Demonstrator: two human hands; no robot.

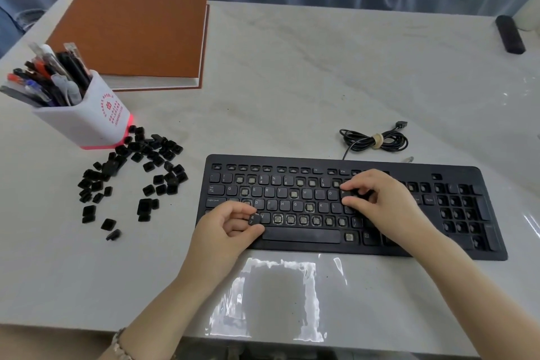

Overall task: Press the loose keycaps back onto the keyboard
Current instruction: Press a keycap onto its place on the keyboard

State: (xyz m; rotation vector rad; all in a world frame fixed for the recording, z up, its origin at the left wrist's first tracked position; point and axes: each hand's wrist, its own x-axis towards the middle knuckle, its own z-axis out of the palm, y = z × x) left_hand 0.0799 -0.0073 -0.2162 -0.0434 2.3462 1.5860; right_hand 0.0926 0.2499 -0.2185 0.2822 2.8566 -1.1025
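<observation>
A black keyboard (409, 168) lies on the table with many keycaps off, bare switch sockets showing along its number, bottom letter and keypad rows. My left hand (225, 231) sits over the keyboard's lower left corner and pinches one black keycap (254, 219) between thumb and fingers. My right hand (377, 199) rests over the right end of the letter rows, its curled fingers and thumb on a keycap (346, 193) beside the P key. A scattered pile of loose black keycaps (137, 172) lies on the table left of the keyboard.
A white pen holder (87, 123) full of pens stands at the left, behind the pile. A brown book (134, 32) lies at the back left. The keyboard's coiled cable (374, 140) sits behind it. A dark object (510, 33) lies at the far right.
</observation>
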